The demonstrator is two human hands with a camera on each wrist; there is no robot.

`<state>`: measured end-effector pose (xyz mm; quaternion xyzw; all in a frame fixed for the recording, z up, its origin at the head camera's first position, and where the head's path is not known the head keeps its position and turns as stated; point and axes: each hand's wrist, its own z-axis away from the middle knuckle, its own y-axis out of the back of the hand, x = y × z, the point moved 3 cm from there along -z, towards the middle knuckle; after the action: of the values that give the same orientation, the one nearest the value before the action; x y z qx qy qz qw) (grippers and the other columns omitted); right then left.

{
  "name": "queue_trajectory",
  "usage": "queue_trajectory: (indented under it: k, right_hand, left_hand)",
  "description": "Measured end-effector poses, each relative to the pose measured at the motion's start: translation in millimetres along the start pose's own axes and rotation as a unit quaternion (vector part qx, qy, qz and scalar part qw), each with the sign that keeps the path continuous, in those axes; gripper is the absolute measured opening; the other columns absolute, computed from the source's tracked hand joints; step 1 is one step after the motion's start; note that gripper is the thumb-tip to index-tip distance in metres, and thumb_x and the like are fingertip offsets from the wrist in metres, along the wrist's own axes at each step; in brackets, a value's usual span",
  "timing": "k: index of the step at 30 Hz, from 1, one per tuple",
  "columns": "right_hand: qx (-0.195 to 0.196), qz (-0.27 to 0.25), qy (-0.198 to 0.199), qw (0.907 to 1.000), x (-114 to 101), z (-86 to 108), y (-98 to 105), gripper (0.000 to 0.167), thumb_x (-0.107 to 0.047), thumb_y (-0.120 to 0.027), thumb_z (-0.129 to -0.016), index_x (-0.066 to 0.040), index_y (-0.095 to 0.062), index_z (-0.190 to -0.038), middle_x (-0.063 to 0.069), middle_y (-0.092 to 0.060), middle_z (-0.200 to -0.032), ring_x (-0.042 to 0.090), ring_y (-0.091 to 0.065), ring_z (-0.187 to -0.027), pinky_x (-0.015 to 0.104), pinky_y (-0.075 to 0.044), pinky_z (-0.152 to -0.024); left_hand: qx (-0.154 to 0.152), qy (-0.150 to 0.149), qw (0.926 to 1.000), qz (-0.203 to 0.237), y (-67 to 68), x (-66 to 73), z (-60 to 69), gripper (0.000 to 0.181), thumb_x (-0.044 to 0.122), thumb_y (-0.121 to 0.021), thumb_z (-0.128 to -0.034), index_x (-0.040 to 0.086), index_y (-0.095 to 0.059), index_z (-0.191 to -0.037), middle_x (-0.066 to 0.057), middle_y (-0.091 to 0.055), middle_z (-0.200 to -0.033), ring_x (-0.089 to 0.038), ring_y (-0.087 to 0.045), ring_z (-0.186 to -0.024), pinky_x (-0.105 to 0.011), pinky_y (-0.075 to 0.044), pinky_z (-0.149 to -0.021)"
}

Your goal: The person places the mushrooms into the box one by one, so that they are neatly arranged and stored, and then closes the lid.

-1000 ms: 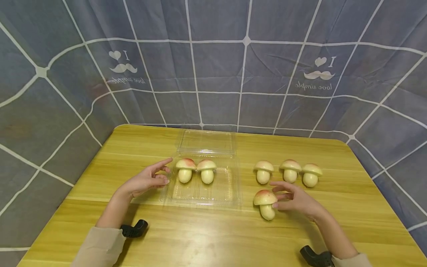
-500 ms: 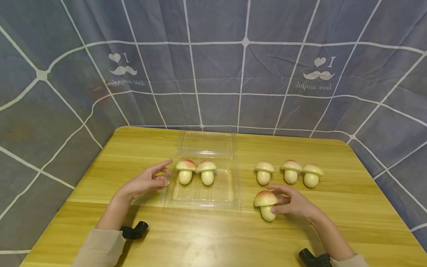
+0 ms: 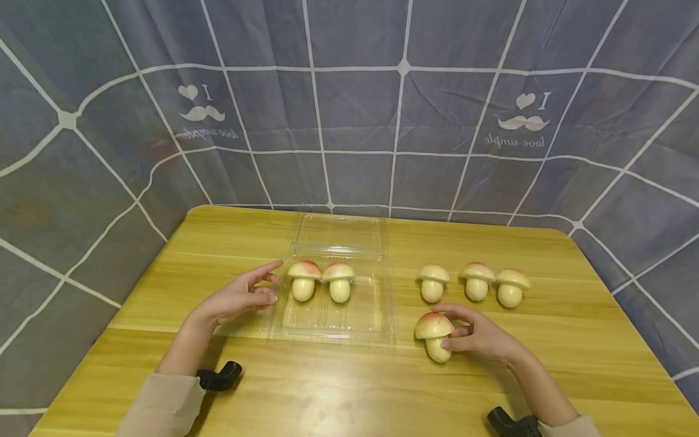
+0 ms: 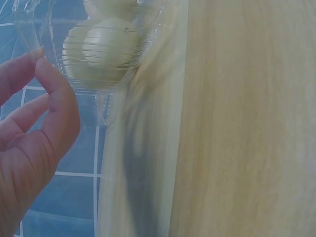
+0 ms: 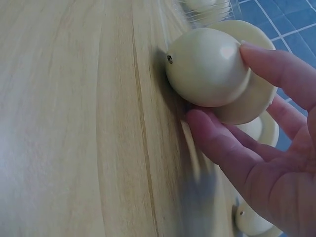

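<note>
My right hand (image 3: 480, 335) holds a toy mushroom (image 3: 434, 326) with a reddish cap, thumb on its pale stem and a finger behind its cap. In the right wrist view the same mushroom (image 5: 210, 66) sits between thumb and fingertips, low over the wood. My left hand (image 3: 235, 297) is at the left edge of a clear plastic clamshell box (image 3: 371, 315), index finger extended and thumb apart from it. The left wrist view has those fingertips touching the box's rim (image 4: 34, 29). Two mushrooms, a left one (image 3: 303, 281) and a right one (image 3: 339, 282), lie side by side in the box.
Three more mushrooms lie right of the box: one nearest it (image 3: 432, 283), a middle one (image 3: 476, 281) and an outer one (image 3: 511, 287). The box's raised lid (image 3: 338, 233) is at the back. A grey-blue curtain (image 3: 360, 109) surrounds the wooden table (image 3: 327, 388).
The fingers of my right hand have moved slightly left and closer around the mushroom, which has barely shifted. My left hand and the box have stayed where they were.
</note>
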<state>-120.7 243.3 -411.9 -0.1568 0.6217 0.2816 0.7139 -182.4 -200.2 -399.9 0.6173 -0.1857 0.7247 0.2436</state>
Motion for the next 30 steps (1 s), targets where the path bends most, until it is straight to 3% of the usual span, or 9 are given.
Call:
queue_trajectory:
  k: [15, 30]
  right_hand:
    - [0.000, -0.016, 0.005, 0.9999, 7.8, -3.5, 3.0, 0.056, -0.002, -0.066, -0.084, -0.003, -0.041, -0.134, 0.023, -0.039, -0.123, 0.018, -0.062, -0.085, 0.030, -0.050, -0.072]
    - [0.013, -0.021, 0.025, 0.9994, -4.4, -8.9, 3.3, 0.054, 0.000, -0.064, -0.085, -0.002, -0.041, -0.134, 0.018, -0.041, -0.119, 0.020, -0.060, -0.088, 0.032, -0.051, -0.073]
  left_hand:
    - [-0.001, -0.002, 1.0000, 0.005, -1.6, 0.9, 1.2, 0.080, -0.003, -0.058, -0.0874, 0.003, -0.007, -0.149, -0.022, -0.027, -0.124, -0.006, -0.046, -0.072, -0.021, -0.046, -0.067]
    - [0.004, -0.003, 1.0000, 0.003, -1.3, -0.3, 0.4, 0.080, -0.002, -0.059, -0.0876, 0.003, -0.009, -0.149, -0.025, -0.026, -0.125, -0.008, -0.048, -0.074, -0.022, -0.047, -0.068]
